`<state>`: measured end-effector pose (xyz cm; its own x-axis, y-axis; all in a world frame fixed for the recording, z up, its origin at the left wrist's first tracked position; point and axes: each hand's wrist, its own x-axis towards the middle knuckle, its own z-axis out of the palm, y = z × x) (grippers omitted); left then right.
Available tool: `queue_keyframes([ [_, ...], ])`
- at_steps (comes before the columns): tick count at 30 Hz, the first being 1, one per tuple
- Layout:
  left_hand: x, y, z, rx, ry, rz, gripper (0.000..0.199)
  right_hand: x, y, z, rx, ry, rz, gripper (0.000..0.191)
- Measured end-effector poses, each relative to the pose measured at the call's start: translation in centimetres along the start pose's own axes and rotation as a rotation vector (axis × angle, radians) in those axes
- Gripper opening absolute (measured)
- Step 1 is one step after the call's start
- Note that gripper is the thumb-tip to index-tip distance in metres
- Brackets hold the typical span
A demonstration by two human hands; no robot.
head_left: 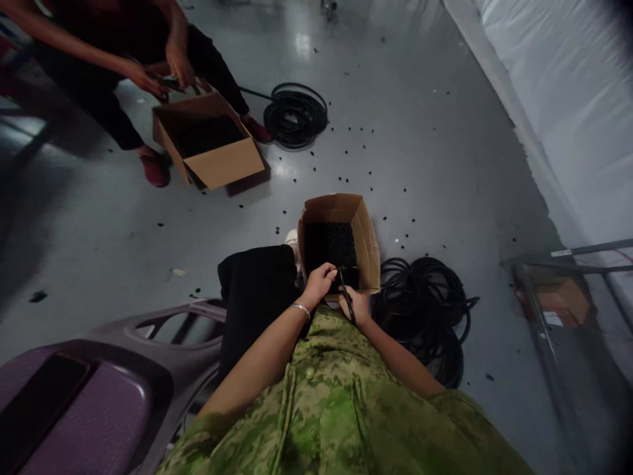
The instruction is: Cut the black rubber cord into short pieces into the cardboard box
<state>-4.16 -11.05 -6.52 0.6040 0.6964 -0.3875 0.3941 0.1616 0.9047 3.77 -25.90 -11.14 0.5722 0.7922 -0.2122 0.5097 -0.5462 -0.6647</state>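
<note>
An open cardboard box (368, 254) stands in front of me, with many small black pieces (341, 241) inside. Over its near edge, my left hand (319, 285) pinches a thin, dark length that looks like black hose; its end is too small to make out. My right hand (359, 308) is closed round a slim black tool (345, 293), perhaps scissors, whose tip points up towards my left fingertips. Beside the box on the right lies a loose heap of black hose (425, 303).
At upper left a seated person (89, 59) works with both hands over another cardboard box (225, 161). Near that person's foot lies a coil of black hose (297, 115). Small black bits dot the floor. A purple stool (103, 402) with a dark phone-like slab is at lower left; a metal frame (537, 323) stands right.
</note>
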Motion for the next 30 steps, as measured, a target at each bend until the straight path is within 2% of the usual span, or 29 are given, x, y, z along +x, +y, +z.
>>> queue_keyframes([
  [11, 0.5, -0.3, -0.1, -0.017, -0.017, -0.060, 0.013, 0.6, 1.3, 0.7, -0.062, -0.001, -0.028, 0.037],
  [20, 0.5, -0.2, 0.0, -0.042, 0.024, -0.137, 0.009, 1.1, 1.8, 1.7, -0.182, -0.009, -0.017, 0.032],
  [23, 0.2, 0.0, 0.0, -0.097, 0.015, -0.187, 0.013, 1.1, 1.7, 1.7, -0.167, 0.009, -0.012, 0.032],
  [30, -0.1, 0.0, 0.1, -0.161, 0.035, -0.151, 0.017, 0.9, 1.1, 0.8, -0.045, 0.004, 0.013, 0.031],
])
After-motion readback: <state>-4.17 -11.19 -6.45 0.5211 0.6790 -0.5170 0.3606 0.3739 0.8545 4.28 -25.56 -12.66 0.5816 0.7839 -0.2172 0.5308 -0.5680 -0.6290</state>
